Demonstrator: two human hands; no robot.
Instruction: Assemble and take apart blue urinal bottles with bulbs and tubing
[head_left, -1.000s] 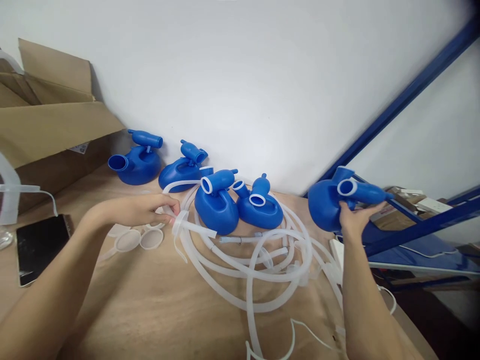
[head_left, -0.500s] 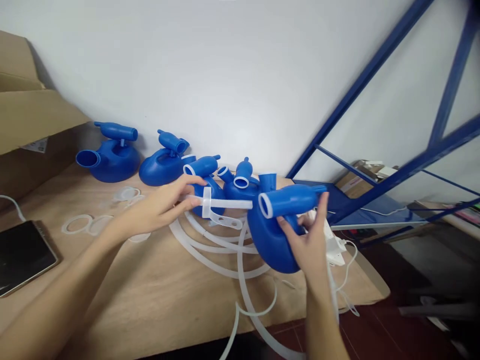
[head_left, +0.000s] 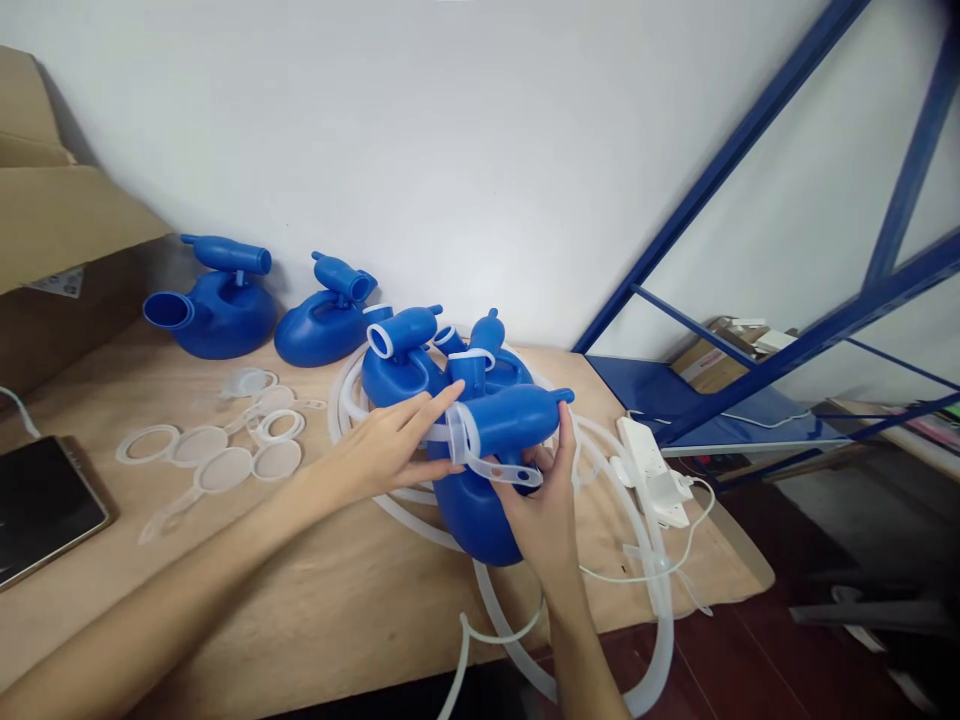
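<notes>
My right hand grips a blue plastic urinal bottle by its handle, thumb and fingers wrapped round it. The bottle is raised at the middle of the table, its blue tubular top piece pointing left with a white ring at the mouth. My left hand pinches a translucent cap against that mouth. A strap with holes hangs from the cap across the front. The ribbed tube end is out of sight, probably inside the top piece.
Several other blue urinal bottles stand along the wall. Coiled clear hose spreads under my hands and over the front edge. Translucent caps and rings, a phone, a cardboard box, a power strip and a blue rack surround.
My right hand has brought the bottle left and slightly down. My left hand has moved right; the ribbed tube end has gone from view and the cap now meets the mouth.
</notes>
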